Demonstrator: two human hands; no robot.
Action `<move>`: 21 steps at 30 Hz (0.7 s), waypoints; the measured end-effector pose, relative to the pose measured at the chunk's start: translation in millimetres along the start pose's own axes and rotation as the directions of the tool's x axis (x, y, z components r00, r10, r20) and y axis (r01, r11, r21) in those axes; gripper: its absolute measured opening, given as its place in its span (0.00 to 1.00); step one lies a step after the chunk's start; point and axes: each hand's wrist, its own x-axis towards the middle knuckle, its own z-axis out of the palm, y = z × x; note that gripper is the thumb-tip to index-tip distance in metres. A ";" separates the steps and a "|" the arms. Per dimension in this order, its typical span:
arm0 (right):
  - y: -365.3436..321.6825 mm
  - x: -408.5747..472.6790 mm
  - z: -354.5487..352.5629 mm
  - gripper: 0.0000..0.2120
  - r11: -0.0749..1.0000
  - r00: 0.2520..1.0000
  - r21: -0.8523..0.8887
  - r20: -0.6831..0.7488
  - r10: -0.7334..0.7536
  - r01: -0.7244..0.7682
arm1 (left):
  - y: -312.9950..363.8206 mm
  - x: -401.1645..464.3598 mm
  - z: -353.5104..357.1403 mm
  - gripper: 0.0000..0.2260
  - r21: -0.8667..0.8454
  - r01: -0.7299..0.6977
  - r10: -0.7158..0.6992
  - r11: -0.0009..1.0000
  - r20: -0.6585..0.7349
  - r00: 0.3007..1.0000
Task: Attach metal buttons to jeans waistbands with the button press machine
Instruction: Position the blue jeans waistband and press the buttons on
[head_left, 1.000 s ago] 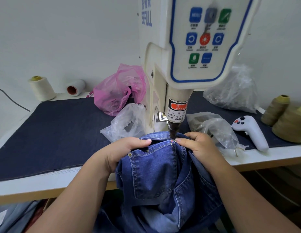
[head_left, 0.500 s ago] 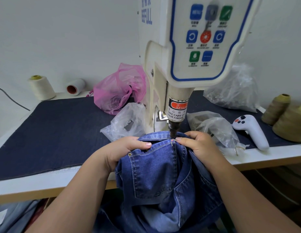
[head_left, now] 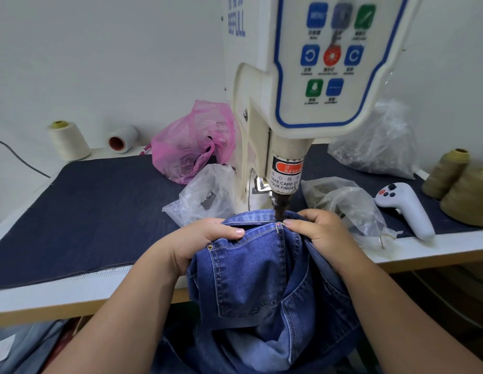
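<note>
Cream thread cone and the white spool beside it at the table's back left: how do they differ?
The cream thread cone stands upright, its yellow-green core end on top; the white spool lies on its side, its reddish core end facing the camera. The cone is taller and tapers; the spool is shorter and looks straight-sided. Both hold pale thread and sit off the dark mat.

- A cream thread cone [head_left: 69,140] stands upright at the table's back left, with a white spool [head_left: 123,138] lying on its side just beside it.
- A crumpled pink plastic bag [head_left: 193,145] sits on the dark denim mat [head_left: 86,211].
- Clear plastic bags [head_left: 375,141] lie at the right (contents hard to tell).
- A white handheld controller [head_left: 407,209] lies near two olive thread cones [head_left: 446,172].
</note>
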 end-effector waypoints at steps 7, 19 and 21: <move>-0.5 0.9 -0.2 0.15 1.000 1.000 -0.005 0.014 -0.001 0.001 | 0.4 1.4 -0.5 0.19 -0.002 0.003 -0.003 1.000 -0.009 1.000; 3.0 1.8 0.3 0.11 0.998 1.000 0.058 0.023 0.008 -0.009 | 0.7 0.6 0.4 0.28 0.066 0.007 -0.001 0.998 -0.082 0.997; 3.0 2.2 0.2 0.11 0.998 1.000 0.058 0.028 0.011 -0.013 | 0.9 -0.2 1.1 0.27 0.066 0.010 -0.004 0.998 -0.083 0.997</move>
